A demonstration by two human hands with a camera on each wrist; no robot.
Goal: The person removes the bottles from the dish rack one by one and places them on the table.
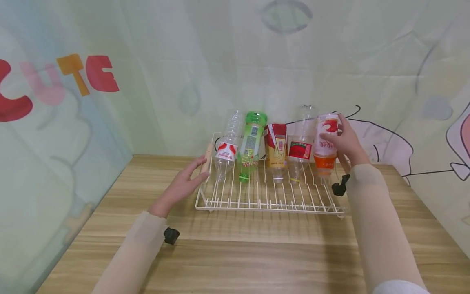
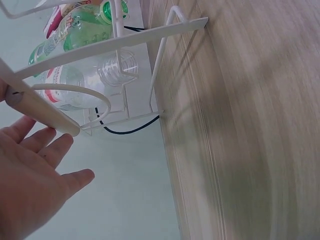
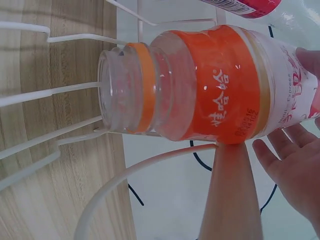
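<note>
A white wire dish rack (image 1: 264, 209) stands on the wooden table, with several upside-down plastic bottles in it. At its right end, my right hand (image 1: 346, 141) holds a pink-and-white bottle with an orange band (image 1: 326, 141) near its base. That bottle's uncapped neck (image 3: 125, 87) points down among the wires. On the left, the fingers of my left hand (image 1: 185, 179) touch the rack's wooden handle (image 2: 45, 112) without curling round it. Between the hands are a clear bottle with a red-and-white label (image 1: 227, 152), a green bottle (image 1: 251, 143), a red-and-yellow bottle (image 1: 276, 147) and a clear bottle with a dark red label (image 1: 300, 151).
Close behind the rack hangs a printed curtain (image 1: 205, 73) with cartoon drawings and letters. The wooden table (image 1: 235, 253) extends in front of the rack and to both sides. A second wooden handle (image 3: 231, 195) is at the rack's right end.
</note>
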